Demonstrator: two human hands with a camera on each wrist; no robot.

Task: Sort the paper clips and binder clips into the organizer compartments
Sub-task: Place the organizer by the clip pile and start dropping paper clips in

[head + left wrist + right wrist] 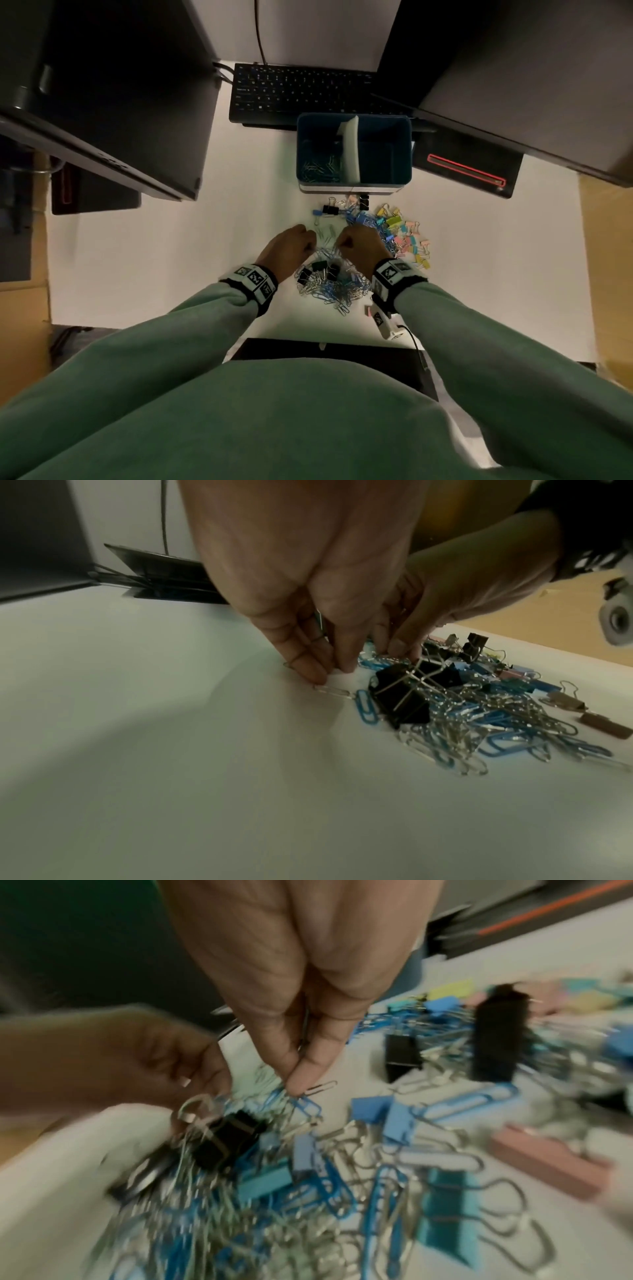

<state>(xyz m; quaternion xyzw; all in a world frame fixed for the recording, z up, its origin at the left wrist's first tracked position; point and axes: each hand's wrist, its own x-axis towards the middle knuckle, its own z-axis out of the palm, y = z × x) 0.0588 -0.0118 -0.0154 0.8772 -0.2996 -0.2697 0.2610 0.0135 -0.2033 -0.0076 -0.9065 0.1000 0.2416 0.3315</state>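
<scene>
A blue organizer (352,118) with a white divider (351,150) stands at the back of the table; its left compartment holds paper clips (320,168). In front of it lies a mixed pile of silver and blue paper clips (335,287) (479,723) (308,1191), black binder clips (320,267) (404,696) and pastel binder clips (407,236). My left hand (310,246) (329,673) is at the pile's left edge, fingertips pinched together with thin wire between them, touching a silver clip (332,691). My right hand (339,245) (296,1085) pinches paper clips between thumb and forefinger above the pile.
A black keyboard (301,92) lies behind the organizer. Dark monitors overhang on the left (113,102) and right (513,68). A small white device with a cable (385,323) sits by my right wrist. A black panel (329,353) runs along the near edge.
</scene>
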